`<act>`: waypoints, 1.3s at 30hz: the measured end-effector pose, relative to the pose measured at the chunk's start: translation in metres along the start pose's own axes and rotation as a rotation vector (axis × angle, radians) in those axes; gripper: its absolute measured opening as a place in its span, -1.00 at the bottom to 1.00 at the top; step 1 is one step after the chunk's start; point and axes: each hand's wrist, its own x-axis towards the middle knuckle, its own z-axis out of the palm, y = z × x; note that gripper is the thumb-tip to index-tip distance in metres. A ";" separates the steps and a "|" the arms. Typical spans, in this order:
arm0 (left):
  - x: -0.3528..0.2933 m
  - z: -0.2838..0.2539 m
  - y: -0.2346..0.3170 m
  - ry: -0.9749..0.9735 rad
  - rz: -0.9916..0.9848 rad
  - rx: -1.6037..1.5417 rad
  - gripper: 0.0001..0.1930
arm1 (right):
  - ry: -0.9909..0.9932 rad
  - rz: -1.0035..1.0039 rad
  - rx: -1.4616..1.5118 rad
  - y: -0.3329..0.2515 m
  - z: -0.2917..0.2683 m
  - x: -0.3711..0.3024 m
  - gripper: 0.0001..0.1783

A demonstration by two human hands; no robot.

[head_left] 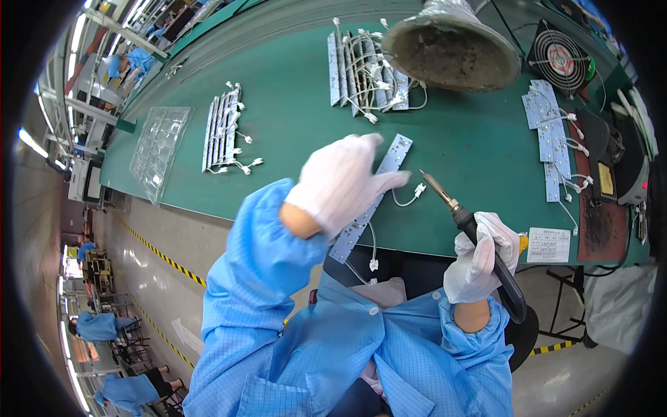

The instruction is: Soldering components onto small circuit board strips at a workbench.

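Note:
My right hand [481,258], in a white glove, is closed around the black handle of a soldering iron [501,279]. The iron's metal tip points up and left, above the green bench. My left hand [338,182], also gloved, is over a narrow light-blue LED strip board [394,154] and hides its middle. Its thumb stretches to the right, apart from the fingers. The board lies at a slant across the bench's near edge, its lower end overhanging toward my lap. White wires with small connectors [420,190] trail from it.
A bundle of wired LED boards [335,71] lies at the back, beside a flared metal fume hood [458,48]. Another bundle [221,132] and a clear plastic tray [160,149] are on the left. At right are more boards [545,142], a fan [559,59], a soldering sponge [606,178] and a paper label [549,244].

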 end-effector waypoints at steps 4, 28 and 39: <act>0.027 0.039 -0.006 0.114 0.007 -0.056 -0.40 | 0.017 -0.157 -0.204 0.000 0.002 0.001 -0.58; -0.005 0.043 -0.005 -0.040 0.043 -0.502 -0.69 | -0.135 -0.003 0.173 0.002 -0.001 0.001 -0.54; -0.004 0.031 -0.005 -0.128 -0.053 -0.541 -0.62 | -0.128 0.022 0.150 0.005 -0.005 -0.002 -0.49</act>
